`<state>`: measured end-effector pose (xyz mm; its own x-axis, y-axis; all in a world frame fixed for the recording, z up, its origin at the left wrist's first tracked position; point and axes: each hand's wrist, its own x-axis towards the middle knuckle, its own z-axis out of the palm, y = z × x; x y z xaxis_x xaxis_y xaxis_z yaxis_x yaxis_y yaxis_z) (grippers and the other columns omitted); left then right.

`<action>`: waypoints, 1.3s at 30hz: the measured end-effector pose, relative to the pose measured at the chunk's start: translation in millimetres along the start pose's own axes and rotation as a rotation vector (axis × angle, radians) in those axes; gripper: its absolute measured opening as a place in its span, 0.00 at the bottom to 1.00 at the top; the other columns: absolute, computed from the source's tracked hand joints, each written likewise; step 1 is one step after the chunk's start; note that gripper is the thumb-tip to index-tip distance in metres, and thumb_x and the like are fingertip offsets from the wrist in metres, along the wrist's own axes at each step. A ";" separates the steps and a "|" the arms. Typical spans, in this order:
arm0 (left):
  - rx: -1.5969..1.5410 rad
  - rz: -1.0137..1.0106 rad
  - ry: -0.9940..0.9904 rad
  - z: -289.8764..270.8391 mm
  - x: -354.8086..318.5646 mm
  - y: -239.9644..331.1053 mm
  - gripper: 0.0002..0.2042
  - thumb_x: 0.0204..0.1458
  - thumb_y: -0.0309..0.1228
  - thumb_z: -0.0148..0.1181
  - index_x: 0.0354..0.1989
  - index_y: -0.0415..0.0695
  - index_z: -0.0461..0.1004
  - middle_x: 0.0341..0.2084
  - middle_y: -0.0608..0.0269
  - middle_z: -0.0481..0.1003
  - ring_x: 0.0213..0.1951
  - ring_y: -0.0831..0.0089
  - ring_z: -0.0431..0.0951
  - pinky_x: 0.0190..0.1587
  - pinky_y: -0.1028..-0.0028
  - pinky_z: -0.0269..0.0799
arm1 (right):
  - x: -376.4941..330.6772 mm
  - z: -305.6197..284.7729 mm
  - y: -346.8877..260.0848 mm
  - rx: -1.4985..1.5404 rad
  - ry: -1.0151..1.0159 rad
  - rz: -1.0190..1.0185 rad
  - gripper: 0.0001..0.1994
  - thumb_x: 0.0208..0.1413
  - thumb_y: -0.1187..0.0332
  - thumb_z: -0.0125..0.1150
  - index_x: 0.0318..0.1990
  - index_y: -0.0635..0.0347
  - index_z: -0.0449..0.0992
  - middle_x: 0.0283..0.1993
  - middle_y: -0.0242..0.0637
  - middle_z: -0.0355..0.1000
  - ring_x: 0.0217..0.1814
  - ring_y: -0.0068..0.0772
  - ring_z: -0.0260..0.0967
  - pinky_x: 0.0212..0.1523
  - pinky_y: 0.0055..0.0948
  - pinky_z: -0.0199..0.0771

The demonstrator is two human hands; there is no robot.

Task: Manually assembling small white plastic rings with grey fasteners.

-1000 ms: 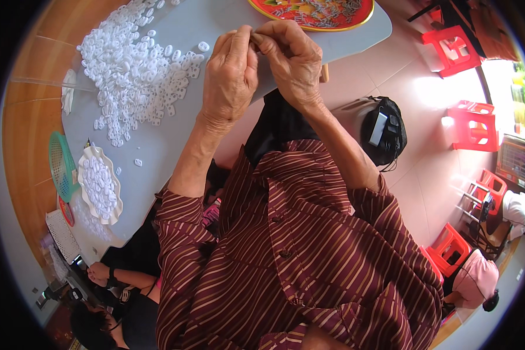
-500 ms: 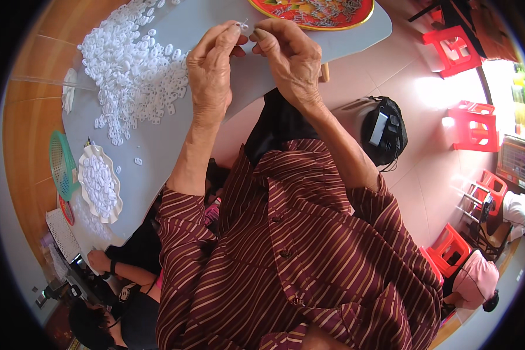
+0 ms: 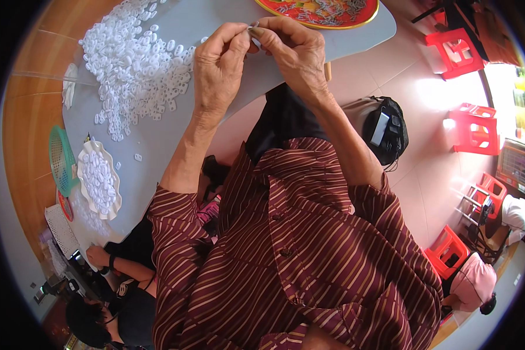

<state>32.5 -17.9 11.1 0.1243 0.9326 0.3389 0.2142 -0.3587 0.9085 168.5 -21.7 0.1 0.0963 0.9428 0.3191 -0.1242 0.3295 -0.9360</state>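
Note:
My left hand (image 3: pixel 219 64) and my right hand (image 3: pixel 294 49) meet over the grey round table (image 3: pixel 157 140), fingertips pinched together on a small white plastic piece (image 3: pixel 254 27) that shows only partly between them. A big heap of the same white plastic pieces (image 3: pixel 131 64) lies on the table just left of my left hand. Beyond my right hand sits a red tray with a yellow rim (image 3: pixel 318 11) holding small metal parts.
A white scalloped dish (image 3: pixel 99 181) full of white pieces and a green basket (image 3: pixel 61 157) sit at the table's left edge. Another person (image 3: pixel 119 280) sits lower left. A black bag (image 3: pixel 385 131) lies on the floor. Red stools (image 3: pixel 458 49) stand at right.
My left hand shifted left off my right hand, then both hands rose slightly with fingertips kept together on the small piece.

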 end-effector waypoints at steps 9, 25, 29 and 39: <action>0.628 0.113 -0.087 -77.7 39.8 -5.0 0.09 0.56 0.31 0.52 0.39 0.40 0.75 0.29 0.59 0.77 0.29 0.73 0.73 0.35 0.74 0.69 | -1.9 -5.2 1.0 0.054 -0.001 0.069 0.06 0.55 0.71 0.57 0.37 0.66 0.74 0.28 0.32 0.74 0.28 0.17 0.71 0.30 0.18 0.71; 0.799 0.366 -0.414 -75.6 60.7 -44.6 0.06 0.47 0.25 0.57 0.33 0.38 0.70 0.21 0.57 0.65 0.31 0.61 0.66 0.37 0.67 0.65 | -1.6 -3.0 2.7 -0.270 -0.004 -0.058 0.08 0.51 0.70 0.63 0.36 0.63 0.77 0.23 0.28 0.72 0.26 0.14 0.66 0.29 0.17 0.68; 0.639 0.125 -0.342 -57.7 50.7 -23.0 0.06 0.49 0.28 0.57 0.31 0.37 0.71 0.24 0.57 0.72 0.31 0.65 0.73 0.37 0.70 0.68 | 0.2 -8.0 4.2 -0.192 0.003 -0.021 0.09 0.52 0.68 0.62 0.37 0.64 0.76 0.24 0.30 0.73 0.26 0.15 0.68 0.29 0.17 0.69; -0.533 -0.387 -0.074 -17.9 19.3 -11.7 0.09 0.54 0.29 0.57 0.39 0.38 0.76 0.29 0.65 0.76 0.33 0.77 0.75 0.38 0.77 0.68 | -1.5 -8.6 8.1 0.064 -0.135 -0.061 0.10 0.56 0.68 0.58 0.40 0.66 0.73 0.28 0.33 0.75 0.34 0.20 0.74 0.34 0.20 0.73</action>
<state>15.0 5.1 11.4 0.2049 0.9781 -0.0365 -0.2498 0.0883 0.9643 175.9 -20.9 -9.2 -0.0276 0.9179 0.3960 -0.1856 0.3845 -0.9043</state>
